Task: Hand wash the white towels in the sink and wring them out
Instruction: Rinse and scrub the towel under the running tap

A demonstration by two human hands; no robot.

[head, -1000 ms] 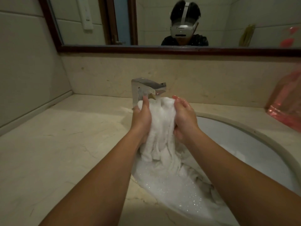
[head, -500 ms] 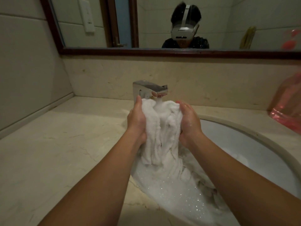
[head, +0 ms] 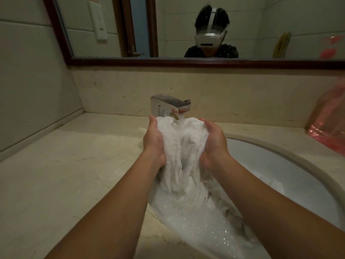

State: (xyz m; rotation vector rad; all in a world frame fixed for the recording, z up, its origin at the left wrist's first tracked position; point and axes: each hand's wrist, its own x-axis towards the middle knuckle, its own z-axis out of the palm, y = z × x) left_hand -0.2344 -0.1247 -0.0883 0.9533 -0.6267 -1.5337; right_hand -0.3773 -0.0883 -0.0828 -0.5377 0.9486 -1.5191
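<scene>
1. While water runs from the chrome faucet (head: 170, 105), both hands hold a bunched white towel (head: 182, 146) directly under its spout, above the sink (head: 291, 176).
2. Left of the stream, the left hand (head: 154, 143) is closed on the towel's left fold, thumb pointing up toward the faucet body.
3. Right of the stream, the right hand (head: 213, 144) grips the towel's right fold, fingers curled into the cloth.
4. Between the two hands the stream of water (head: 181, 119) lands in the crease at the top of the towel.
5. Below the faucet, the rest of the towel hangs down into the basin, where more white cloth lies in soapy foam (head: 196, 219) that covers the near part of the bowl.
6. To the left of the faucet, the pale marble counter (head: 61, 174) is bare.
7. Far to the right of the faucet, a pink translucent plastic bag (head: 329, 124) sits on the counter against the backsplash.
8. Above the faucet, a dark-framed mirror (head: 168, 61) reflects the person wearing a white headset (head: 210, 37).
</scene>
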